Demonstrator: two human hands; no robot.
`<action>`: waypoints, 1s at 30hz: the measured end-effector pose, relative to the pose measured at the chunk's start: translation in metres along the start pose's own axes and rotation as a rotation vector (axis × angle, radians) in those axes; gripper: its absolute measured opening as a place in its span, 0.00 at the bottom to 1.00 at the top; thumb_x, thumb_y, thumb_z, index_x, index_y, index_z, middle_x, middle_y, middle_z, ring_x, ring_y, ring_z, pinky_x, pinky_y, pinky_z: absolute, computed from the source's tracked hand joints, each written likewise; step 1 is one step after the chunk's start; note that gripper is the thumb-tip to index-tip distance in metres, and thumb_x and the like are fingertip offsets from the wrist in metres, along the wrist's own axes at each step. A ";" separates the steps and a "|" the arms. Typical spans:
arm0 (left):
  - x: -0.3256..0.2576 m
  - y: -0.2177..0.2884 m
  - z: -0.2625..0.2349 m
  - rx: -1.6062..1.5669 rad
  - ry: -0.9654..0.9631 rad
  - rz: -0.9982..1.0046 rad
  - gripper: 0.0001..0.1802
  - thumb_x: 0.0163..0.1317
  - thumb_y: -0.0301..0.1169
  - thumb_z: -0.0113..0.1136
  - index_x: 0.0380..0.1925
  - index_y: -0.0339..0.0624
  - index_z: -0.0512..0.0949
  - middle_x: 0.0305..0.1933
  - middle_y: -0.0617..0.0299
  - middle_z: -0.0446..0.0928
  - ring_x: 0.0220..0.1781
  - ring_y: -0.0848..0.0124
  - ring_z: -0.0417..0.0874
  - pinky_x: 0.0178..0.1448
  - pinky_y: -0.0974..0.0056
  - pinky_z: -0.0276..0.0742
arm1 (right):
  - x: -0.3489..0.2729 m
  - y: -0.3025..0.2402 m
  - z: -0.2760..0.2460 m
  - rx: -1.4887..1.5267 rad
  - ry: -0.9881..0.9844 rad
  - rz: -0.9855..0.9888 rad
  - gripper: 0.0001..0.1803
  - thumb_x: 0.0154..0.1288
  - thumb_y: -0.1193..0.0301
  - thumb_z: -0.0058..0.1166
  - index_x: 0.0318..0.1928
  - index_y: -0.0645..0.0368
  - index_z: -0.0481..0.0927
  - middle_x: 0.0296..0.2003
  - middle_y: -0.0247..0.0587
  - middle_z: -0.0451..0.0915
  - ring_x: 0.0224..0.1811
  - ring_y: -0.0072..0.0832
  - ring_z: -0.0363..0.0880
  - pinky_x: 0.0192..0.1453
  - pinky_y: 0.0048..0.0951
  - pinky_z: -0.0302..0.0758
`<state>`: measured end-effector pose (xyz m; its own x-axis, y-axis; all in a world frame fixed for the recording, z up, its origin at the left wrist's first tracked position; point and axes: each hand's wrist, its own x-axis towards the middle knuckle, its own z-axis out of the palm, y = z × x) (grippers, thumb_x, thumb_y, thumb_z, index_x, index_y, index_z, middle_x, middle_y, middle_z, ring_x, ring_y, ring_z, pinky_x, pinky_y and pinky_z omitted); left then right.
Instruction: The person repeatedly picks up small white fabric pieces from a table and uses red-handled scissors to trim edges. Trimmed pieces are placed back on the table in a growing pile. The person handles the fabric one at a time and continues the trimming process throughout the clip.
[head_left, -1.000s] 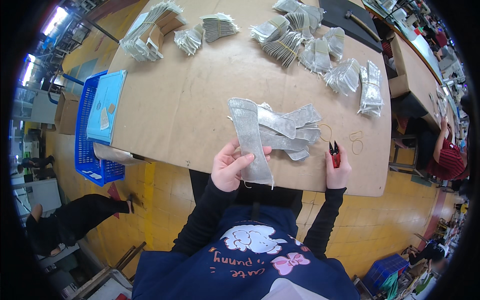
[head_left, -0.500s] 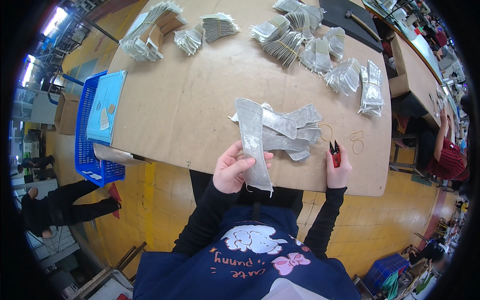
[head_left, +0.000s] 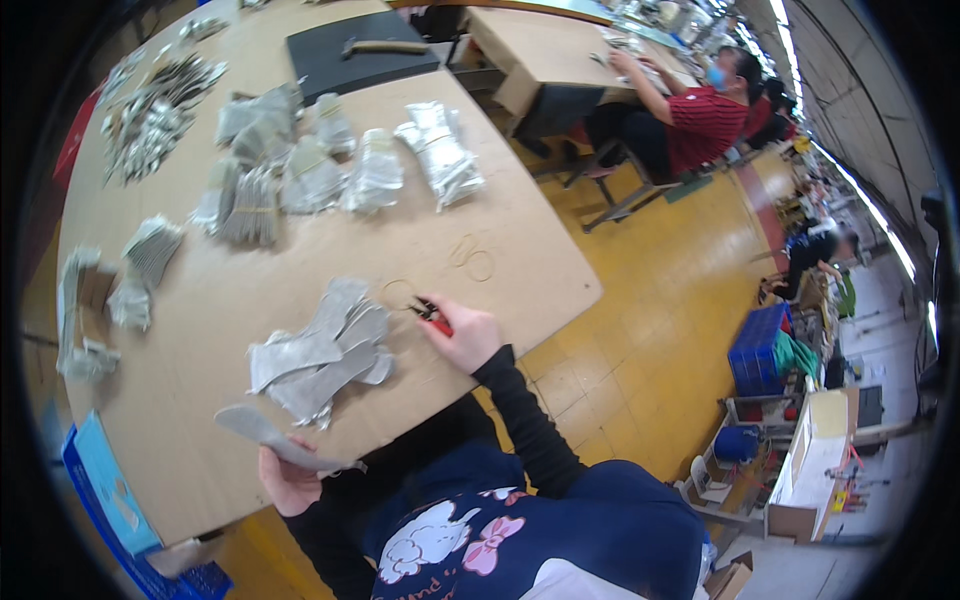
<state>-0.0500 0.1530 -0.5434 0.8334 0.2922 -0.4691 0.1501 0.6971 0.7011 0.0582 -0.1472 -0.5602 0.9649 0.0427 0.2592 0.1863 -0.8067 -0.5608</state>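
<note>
Crosswise, grey strip in left grip, ends outside.

Around me is a workshop: a big table carries bundled grey pieces and a hammer; at another table, a person works.

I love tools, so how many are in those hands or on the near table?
2: red snips in the right hand, and a hammer on the black board. Others may be hidden.
</note>
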 end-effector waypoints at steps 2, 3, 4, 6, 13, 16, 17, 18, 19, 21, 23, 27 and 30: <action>0.005 0.003 0.001 0.069 -0.056 0.019 0.20 0.66 0.46 0.49 0.40 0.39 0.74 0.33 0.55 0.79 0.30 0.66 0.81 0.35 0.66 0.78 | 0.001 -0.001 -0.001 0.057 0.006 -0.011 0.19 0.58 0.64 0.60 0.50 0.51 0.77 0.23 0.37 0.79 0.24 0.33 0.79 0.29 0.30 0.75; 0.007 0.003 0.003 0.087 -0.095 0.040 0.19 0.66 0.45 0.49 0.37 0.38 0.75 0.31 0.55 0.79 0.29 0.67 0.80 0.34 0.67 0.77 | 0.002 -0.002 -0.002 0.062 0.009 -0.006 0.19 0.58 0.64 0.59 0.50 0.50 0.76 0.23 0.37 0.79 0.24 0.33 0.79 0.29 0.30 0.75; 0.007 0.003 0.006 0.120 -0.080 0.063 0.19 0.67 0.45 0.49 0.35 0.37 0.75 0.30 0.55 0.79 0.28 0.68 0.80 0.33 0.68 0.76 | 0.003 -0.001 -0.002 0.060 0.011 -0.012 0.19 0.58 0.64 0.59 0.50 0.50 0.76 0.23 0.37 0.79 0.24 0.33 0.80 0.29 0.30 0.75; 0.006 0.001 0.015 0.160 -0.084 0.081 0.20 0.67 0.44 0.49 0.32 0.36 0.76 0.28 0.56 0.79 0.27 0.69 0.79 0.31 0.69 0.75 | 0.004 0.000 -0.003 0.061 0.005 0.006 0.18 0.58 0.64 0.59 0.50 0.50 0.76 0.23 0.37 0.79 0.24 0.33 0.80 0.29 0.30 0.75; 0.000 -0.003 0.035 0.225 -0.118 0.032 0.21 0.62 0.44 0.52 0.30 0.33 0.76 0.28 0.54 0.78 0.27 0.68 0.79 0.31 0.68 0.73 | 0.003 0.003 -0.003 0.090 0.003 -0.006 0.19 0.58 0.63 0.58 0.50 0.50 0.76 0.24 0.37 0.79 0.24 0.33 0.80 0.29 0.30 0.75; -0.002 -0.003 0.037 0.260 -0.156 0.005 0.21 0.61 0.44 0.52 0.31 0.32 0.77 0.28 0.53 0.78 0.27 0.68 0.80 0.31 0.67 0.74 | 0.003 0.003 -0.003 0.106 -0.011 0.008 0.19 0.59 0.63 0.58 0.51 0.50 0.76 0.24 0.37 0.79 0.25 0.33 0.80 0.29 0.30 0.75; -0.003 -0.003 0.038 0.271 -0.177 0.000 0.22 0.60 0.44 0.52 0.32 0.32 0.77 0.28 0.53 0.78 0.27 0.68 0.80 0.31 0.67 0.74 | 0.003 0.002 -0.004 0.110 -0.018 0.015 0.19 0.59 0.64 0.58 0.51 0.50 0.76 0.24 0.37 0.79 0.25 0.33 0.80 0.29 0.30 0.75; -0.003 -0.003 0.039 0.271 -0.175 -0.012 0.22 0.60 0.44 0.52 0.32 0.31 0.76 0.28 0.53 0.78 0.27 0.68 0.80 0.30 0.68 0.73 | 0.003 0.002 -0.004 0.115 -0.026 0.030 0.19 0.59 0.64 0.58 0.51 0.50 0.76 0.24 0.38 0.79 0.25 0.33 0.80 0.29 0.30 0.75; -0.004 -0.003 0.041 0.271 -0.172 -0.020 0.22 0.60 0.45 0.52 0.33 0.31 0.76 0.28 0.53 0.78 0.27 0.67 0.80 0.30 0.68 0.73 | 0.003 0.002 -0.005 0.119 -0.026 0.026 0.19 0.58 0.64 0.59 0.51 0.50 0.76 0.24 0.38 0.79 0.25 0.34 0.80 0.29 0.30 0.75; -0.004 -0.002 0.044 0.254 -0.155 -0.029 0.23 0.60 0.44 0.52 0.35 0.30 0.76 0.28 0.53 0.78 0.27 0.68 0.79 0.29 0.69 0.73 | 0.004 0.001 -0.006 0.131 -0.026 0.036 0.19 0.58 0.64 0.59 0.51 0.50 0.76 0.24 0.38 0.79 0.24 0.34 0.80 0.29 0.30 0.75; -0.004 -0.003 0.048 0.225 -0.147 -0.052 0.23 0.60 0.43 0.51 0.37 0.29 0.76 0.29 0.55 0.78 0.26 0.69 0.79 0.28 0.71 0.72 | 0.004 0.001 -0.006 0.079 -0.004 0.025 0.19 0.58 0.64 0.59 0.50 0.51 0.76 0.24 0.38 0.79 0.24 0.34 0.79 0.28 0.30 0.75; -0.002 -0.002 0.051 0.392 -0.190 -0.002 0.17 0.62 0.34 0.54 0.41 0.27 0.77 0.32 0.59 0.80 0.29 0.76 0.77 0.31 0.74 0.71 | 0.004 0.001 -0.001 0.119 -0.026 0.068 0.18 0.58 0.65 0.60 0.49 0.53 0.77 0.24 0.40 0.79 0.23 0.32 0.79 0.28 0.29 0.74; -0.010 -0.007 0.054 0.445 -0.213 0.199 0.14 0.61 0.24 0.58 0.46 0.28 0.77 0.37 0.61 0.81 0.35 0.81 0.78 0.41 0.76 0.73 | 0.002 0.002 0.002 0.116 -0.056 0.110 0.17 0.58 0.69 0.60 0.49 0.57 0.77 0.24 0.40 0.79 0.22 0.27 0.78 0.29 0.27 0.74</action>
<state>-0.0306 0.1097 -0.5140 0.9515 0.2189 -0.2163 0.1503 0.2828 0.9473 0.0604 -0.1473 -0.5622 0.9888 -0.0065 0.1492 0.0964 -0.7350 -0.6712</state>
